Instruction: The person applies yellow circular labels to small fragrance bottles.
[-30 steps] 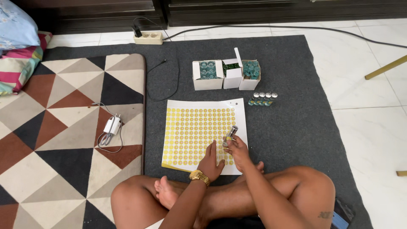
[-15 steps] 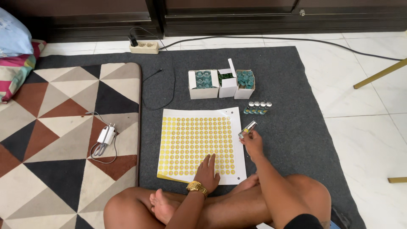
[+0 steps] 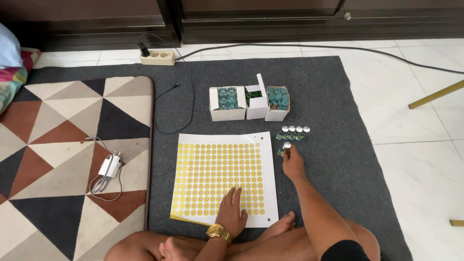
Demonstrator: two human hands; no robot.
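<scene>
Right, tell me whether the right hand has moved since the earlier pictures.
Yes. The right hand, holding a small vial, has gone from over the sticker sheet off its right edge, up toward the row of vials.

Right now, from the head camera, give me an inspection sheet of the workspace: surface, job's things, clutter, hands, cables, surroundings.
Surface: dark grey carpet on white tile floor; patterned mat overlaps its left side.
Job's things: sheet of round yellow stickers; three open white boxes of small teal vials; a row of four capped vials lying right of the sheet.
Clutter: white charger with coiled lead on the mat.
Hands: left hand flat on the sheet's lower edge, gold watch at the wrist; right hand holds a small vial just below the row.
Cables: power strip by the cabinet; black cable looping over the carpet.
Surroundings: dark wooden cabinet ahead; pillow at far left.
</scene>
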